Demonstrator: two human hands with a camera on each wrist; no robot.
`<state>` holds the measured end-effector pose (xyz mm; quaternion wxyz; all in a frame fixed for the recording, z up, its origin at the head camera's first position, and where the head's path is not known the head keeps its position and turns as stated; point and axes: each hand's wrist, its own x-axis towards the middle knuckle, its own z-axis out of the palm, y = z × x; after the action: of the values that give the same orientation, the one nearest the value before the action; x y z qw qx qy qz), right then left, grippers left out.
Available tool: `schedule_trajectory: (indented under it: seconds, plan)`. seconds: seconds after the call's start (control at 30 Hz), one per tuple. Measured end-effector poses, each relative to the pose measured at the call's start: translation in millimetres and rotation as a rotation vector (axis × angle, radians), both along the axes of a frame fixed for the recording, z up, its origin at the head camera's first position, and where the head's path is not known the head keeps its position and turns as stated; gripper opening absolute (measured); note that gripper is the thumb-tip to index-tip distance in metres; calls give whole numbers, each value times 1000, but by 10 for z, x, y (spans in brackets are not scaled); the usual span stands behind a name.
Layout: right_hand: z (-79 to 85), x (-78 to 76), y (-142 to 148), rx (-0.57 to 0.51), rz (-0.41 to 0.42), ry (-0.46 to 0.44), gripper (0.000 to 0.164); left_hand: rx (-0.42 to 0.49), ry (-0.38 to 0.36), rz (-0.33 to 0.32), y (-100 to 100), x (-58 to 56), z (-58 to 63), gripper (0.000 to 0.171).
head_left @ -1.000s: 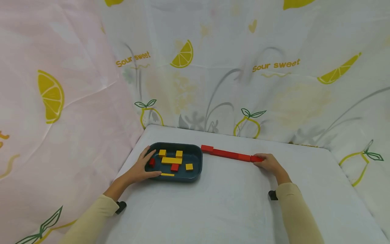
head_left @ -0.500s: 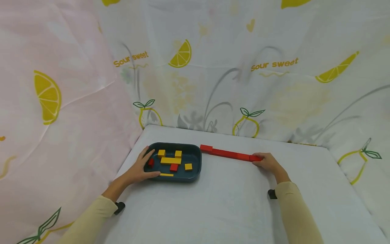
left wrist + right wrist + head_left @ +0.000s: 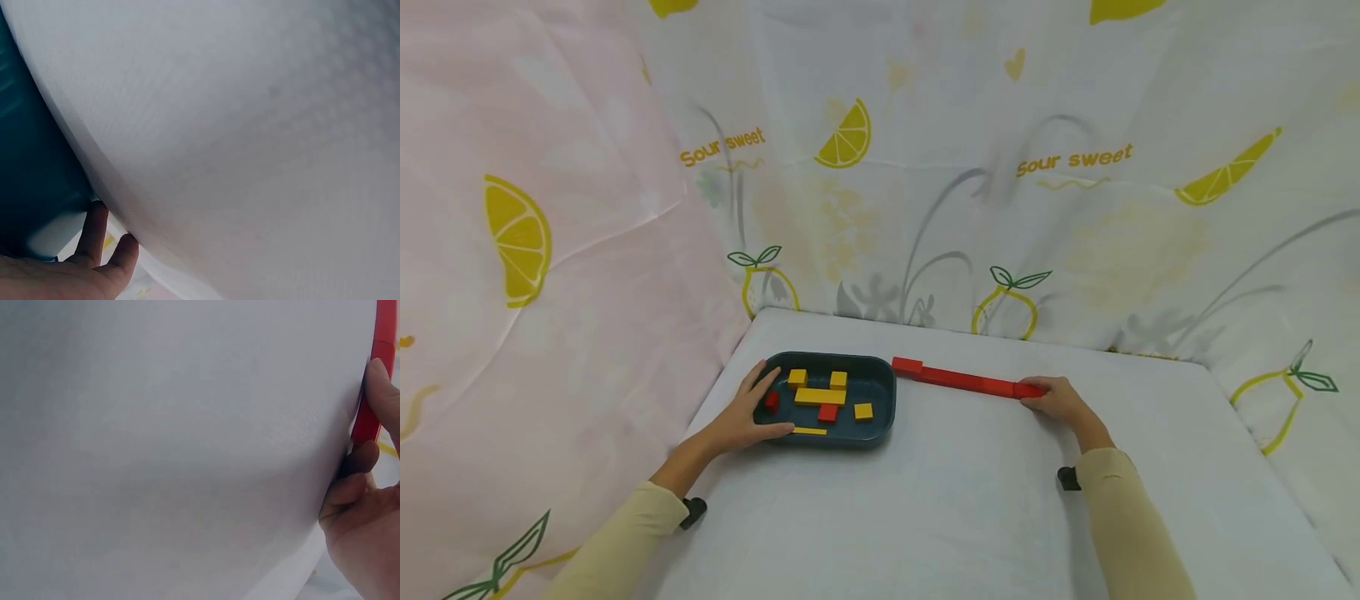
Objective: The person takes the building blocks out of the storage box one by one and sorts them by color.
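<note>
My left hand [image 3: 741,421] spreads over the left end of a dark blue tray [image 3: 850,442], thumb at the front rim and fingers toward the back rim. Inside the tray lie a long yellow block [image 3: 820,397], several small yellow blocks [image 3: 863,412], red blocks [image 3: 827,412] and a thin yellow strip [image 3: 810,431]. To its right, a row of red blocks [image 3: 966,381] runs end to end across the table. With thumb and fingers my right hand [image 3: 1060,398] pinches the red block [image 3: 367,422] at the row's right end, against its neighbour.
A white cloth covers the table [image 3: 955,508]. Behind it hangs a lemon-print curtain [image 3: 940,167], with a pinkish one [image 3: 602,250] on the left. The red block [image 3: 907,367] at the row's left end sits close to the tray's right rim.
The whole head view has shifted very slightly. Both hands, the tray and the row of red blocks hold practically the same places.
</note>
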<state>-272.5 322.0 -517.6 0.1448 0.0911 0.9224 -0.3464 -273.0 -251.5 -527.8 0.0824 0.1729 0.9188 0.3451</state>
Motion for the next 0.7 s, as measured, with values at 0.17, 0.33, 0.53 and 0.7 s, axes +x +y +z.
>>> schedule_trajectory:
  seconds: [0.17, 0.33, 0.53, 0.7]
  plan:
    - [14, 27, -29, 12, 0, 5, 50, -8, 2, 1, 3, 4, -2, 105]
    - [-8, 17, -28, 14, -2, 11, 50, -2, 7, -2, -1, 11, 9, 104]
    - [-22, 11, -17, 1, -27, -4, 53, 18, 10, -8, -4, 14, 20, 102]
    - [-16, 30, -18, -1, -45, 1, 56, 19, 0, -14, -7, 13, 14, 102]
